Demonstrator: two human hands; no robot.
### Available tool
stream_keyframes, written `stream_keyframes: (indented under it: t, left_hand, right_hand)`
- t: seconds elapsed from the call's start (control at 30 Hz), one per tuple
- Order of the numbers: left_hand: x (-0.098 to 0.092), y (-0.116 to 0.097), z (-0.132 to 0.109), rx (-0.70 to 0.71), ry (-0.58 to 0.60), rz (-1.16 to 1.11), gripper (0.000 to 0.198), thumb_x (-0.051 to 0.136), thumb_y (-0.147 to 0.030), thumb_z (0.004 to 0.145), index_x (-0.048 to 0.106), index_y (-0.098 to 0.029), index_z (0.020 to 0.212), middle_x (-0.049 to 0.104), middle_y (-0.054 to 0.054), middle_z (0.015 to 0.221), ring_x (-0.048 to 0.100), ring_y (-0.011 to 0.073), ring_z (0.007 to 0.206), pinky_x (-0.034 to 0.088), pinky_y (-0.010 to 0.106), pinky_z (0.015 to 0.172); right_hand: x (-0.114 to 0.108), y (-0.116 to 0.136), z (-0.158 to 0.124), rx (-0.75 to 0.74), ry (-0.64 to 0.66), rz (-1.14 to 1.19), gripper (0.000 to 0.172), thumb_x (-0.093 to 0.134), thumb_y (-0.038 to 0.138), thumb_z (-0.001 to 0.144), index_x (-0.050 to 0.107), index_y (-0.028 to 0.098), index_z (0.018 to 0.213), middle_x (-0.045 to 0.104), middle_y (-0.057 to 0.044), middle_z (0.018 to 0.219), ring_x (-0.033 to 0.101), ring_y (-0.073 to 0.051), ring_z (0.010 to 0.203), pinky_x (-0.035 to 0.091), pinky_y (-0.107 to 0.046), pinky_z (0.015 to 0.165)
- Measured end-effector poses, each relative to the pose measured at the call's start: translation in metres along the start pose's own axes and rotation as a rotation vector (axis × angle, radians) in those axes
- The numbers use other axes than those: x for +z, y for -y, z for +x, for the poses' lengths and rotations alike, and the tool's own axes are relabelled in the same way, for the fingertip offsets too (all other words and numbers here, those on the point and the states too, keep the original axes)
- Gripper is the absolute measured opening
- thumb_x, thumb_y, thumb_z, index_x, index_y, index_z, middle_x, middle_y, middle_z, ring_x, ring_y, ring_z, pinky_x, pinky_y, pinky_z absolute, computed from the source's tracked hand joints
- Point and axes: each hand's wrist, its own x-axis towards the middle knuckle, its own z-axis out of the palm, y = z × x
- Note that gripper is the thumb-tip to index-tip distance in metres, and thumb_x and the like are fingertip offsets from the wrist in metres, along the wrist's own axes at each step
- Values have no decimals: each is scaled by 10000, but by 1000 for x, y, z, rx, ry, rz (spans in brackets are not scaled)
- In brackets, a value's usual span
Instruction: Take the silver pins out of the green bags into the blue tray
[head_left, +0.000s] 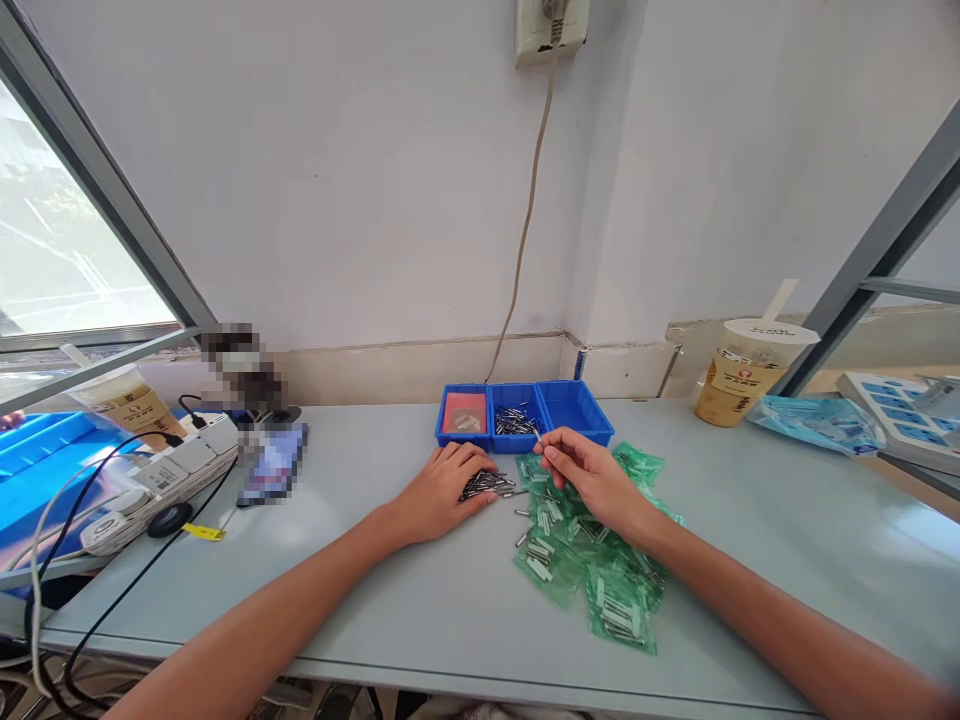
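Note:
My left hand (444, 492) lies palm-down on the table, fingers loosely curved around a pile of small metal pins (486, 485). Between thumb and fingertips, my right hand (583, 470) pinches one slim metal pin (537, 437), just in front of the blue bins. Several green plastic bags (621, 605) with metal pins inside lie under and beside my right hand. A few loose pins (521, 513) are scattered between the pile and the bags. Of the three joined blue bins, the middle bin (517, 388) contains many pins, and the left bin (439, 420) holds a red packet.
The right blue bin (574, 405) stands against the others near the wall. A drink cup (742, 375) and a blue-white packet (817, 425) are at the right. On the left lie a phone (274, 465) and a power strip (169, 475) with trailing cables.

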Motion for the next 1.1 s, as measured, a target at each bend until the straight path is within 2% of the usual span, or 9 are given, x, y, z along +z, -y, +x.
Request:
stream_keyframes:
  t: [0.5, 1.1]
  left_hand:
    - [2, 6, 0, 10, -17, 22, 329, 548, -454, 1055, 606, -245, 1302, 616, 88, 1292, 551, 266, 1161, 465, 428, 1024]
    - [1, 7, -1, 20, -16, 49, 344, 567, -447, 1048, 601, -230, 1314, 615, 89, 1277, 558, 260, 1143, 483, 418, 1017]
  right_hand:
    - [1, 3, -1, -22, -40, -33, 290, 600, 540, 977, 599, 249, 964, 506, 25, 785, 458, -161, 678, 394, -293, 612]
    - [0, 5, -1, -24, -66, -75, 295, 605, 537, 972, 563, 245, 954, 509, 32, 755, 478, -159, 676, 399, -289, 612]
